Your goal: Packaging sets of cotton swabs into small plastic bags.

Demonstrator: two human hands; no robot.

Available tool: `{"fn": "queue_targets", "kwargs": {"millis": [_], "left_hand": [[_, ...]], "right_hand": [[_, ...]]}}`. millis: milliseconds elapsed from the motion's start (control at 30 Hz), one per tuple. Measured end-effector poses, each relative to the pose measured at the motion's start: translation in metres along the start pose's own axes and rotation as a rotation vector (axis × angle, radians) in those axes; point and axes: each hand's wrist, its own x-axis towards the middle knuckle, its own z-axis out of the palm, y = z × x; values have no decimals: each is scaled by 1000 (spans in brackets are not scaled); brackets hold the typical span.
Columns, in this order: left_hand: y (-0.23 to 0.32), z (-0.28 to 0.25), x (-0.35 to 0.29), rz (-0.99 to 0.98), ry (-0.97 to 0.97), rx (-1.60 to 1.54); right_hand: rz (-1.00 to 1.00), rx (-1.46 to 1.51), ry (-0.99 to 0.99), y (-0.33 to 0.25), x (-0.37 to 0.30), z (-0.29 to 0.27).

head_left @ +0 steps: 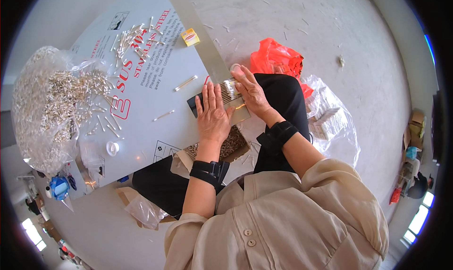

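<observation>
A row of cotton swabs (230, 91) lies side by side at the table's near right edge, between my two hands. My left hand (212, 115) rests flat with fingers stretched out, over a dark flat piece (194, 106) beside the row. At the row's right end lies my right hand (253, 94), its fingers extended and touching the swabs' end. A small round clear item (235, 67) shows by its fingertips. Loose swabs (185, 83) and a single swab (163, 115) lie left of my left hand.
A large clear bag of swabs (59, 107) spills over the table (165, 67) at left. A swab pile (132, 41), yellow box (190, 37) and white round container (112, 148) lie there too. Below stands an open cardboard box (239, 149); red (276, 57) and clear bags (332, 119) sit right.
</observation>
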Motion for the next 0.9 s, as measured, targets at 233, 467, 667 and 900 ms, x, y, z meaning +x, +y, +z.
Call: {"fn": "queue_targets", "kwargs": {"millis": [233,467,667,900], "left_hand": [[-2,10,9,-46,395,-510],[13,18,27,-123,505,-779],[31,26,36,-176,529,-989],[54,33,46,-260,589,-1331]], "right_hand": [[55,372,195,-9,4,-1],[302,1202,242,-5,13,4],[339,1213,240,-9,13,10],[346,1266,235,-7,13,16]]}}
